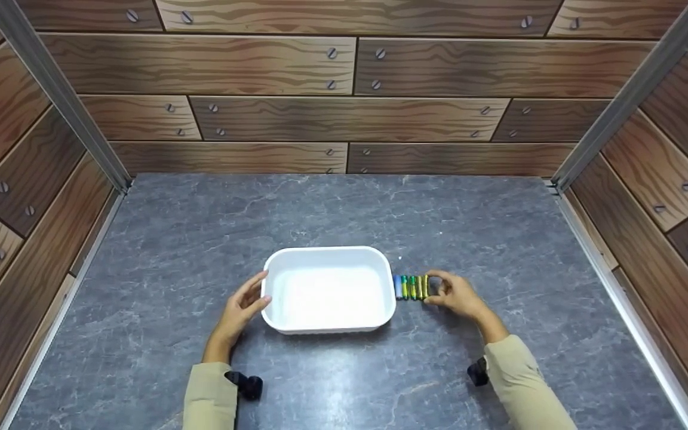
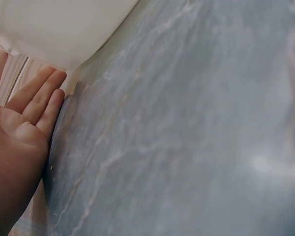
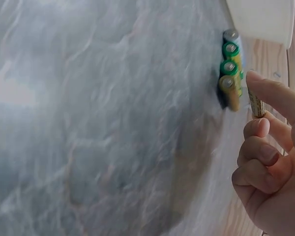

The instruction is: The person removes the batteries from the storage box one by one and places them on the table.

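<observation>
A white rectangular plastic tub (image 1: pixel 327 301) stands in the middle of the grey marbled surface. My left hand (image 1: pixel 237 309) is at its left side, thumb and fingers spread and touching the rim. The left wrist view shows these fingers (image 2: pixel 41 102) stretched out by the tub's wall. Off the tub's right side, several small batteries (image 1: pixel 408 288), blue, green-and-yellow and gold, lie side by side in a row. With thumb and index finger, my right hand (image 1: pixel 458 295) pinches a gold battery (image 3: pixel 257 104) by its ends, at the right end of the row.
Wood-patterned walls (image 1: pixel 344 65) close in the back and both sides, with grey metal posts (image 1: pixel 624 89) at the corners. Black wrist cameras (image 1: pixel 251 387) sit at both sleeves. Tiny white specks lie on the surface behind the batteries.
</observation>
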{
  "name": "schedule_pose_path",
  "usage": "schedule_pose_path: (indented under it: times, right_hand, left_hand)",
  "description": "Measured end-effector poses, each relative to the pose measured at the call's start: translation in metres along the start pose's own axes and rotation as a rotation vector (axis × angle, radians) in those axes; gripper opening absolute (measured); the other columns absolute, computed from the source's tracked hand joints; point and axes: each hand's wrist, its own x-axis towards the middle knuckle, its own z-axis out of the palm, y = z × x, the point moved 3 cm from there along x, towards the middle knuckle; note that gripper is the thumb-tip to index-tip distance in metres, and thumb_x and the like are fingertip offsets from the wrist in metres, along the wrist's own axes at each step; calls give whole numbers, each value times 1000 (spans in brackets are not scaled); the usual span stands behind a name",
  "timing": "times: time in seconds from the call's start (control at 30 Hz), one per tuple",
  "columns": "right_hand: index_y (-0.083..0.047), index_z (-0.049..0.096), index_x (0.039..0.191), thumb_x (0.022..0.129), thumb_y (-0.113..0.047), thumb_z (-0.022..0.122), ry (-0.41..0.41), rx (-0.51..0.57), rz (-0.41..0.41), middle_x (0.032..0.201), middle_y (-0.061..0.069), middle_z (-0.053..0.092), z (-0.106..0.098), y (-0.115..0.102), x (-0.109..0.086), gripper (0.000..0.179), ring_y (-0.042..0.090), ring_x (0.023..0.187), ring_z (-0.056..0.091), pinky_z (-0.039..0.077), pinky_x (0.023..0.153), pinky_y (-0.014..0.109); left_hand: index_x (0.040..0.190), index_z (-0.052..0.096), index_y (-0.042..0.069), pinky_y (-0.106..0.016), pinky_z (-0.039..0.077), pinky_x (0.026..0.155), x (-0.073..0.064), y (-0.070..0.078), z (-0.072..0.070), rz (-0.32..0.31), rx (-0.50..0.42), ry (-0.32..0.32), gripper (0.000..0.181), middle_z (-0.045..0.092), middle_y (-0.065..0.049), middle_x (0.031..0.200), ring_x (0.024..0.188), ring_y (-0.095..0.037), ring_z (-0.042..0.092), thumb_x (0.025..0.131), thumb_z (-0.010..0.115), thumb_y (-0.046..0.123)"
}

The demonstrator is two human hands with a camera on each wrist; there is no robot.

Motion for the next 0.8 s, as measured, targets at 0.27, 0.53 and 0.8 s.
schedule_pose_path:
  times: [0.27,0.53,0.8]
  right_hand:
    - [7,55,126,76,-6,78,-12,-62,51,64,-1,49,-1,10,4,56,7,53,42,37,49,20]
    - [5,56,126,76,-8,78,-22,-113,76,65,1,53,0,12,9,56,8,54,45,40,50,21]
    - [6,54,129,75,-5,79,-37,-75,65,63,0,52,2,11,10,61,4,49,45,40,47,19]
  left_hand:
    - [144,42,3,-17,49,92,-1,1,1,-5,7,0,57,47,-25,145,132,-34,49,91,61,1]
    - [144,42,2,-16,50,90,1,2,3,-13,-19,5,57,47,-25,145,132,-35,49,91,61,0]
    - [144,43,3,-15,49,90,0,2,4,1,-15,18,56,48,-25,145,133,-38,48,91,61,1]
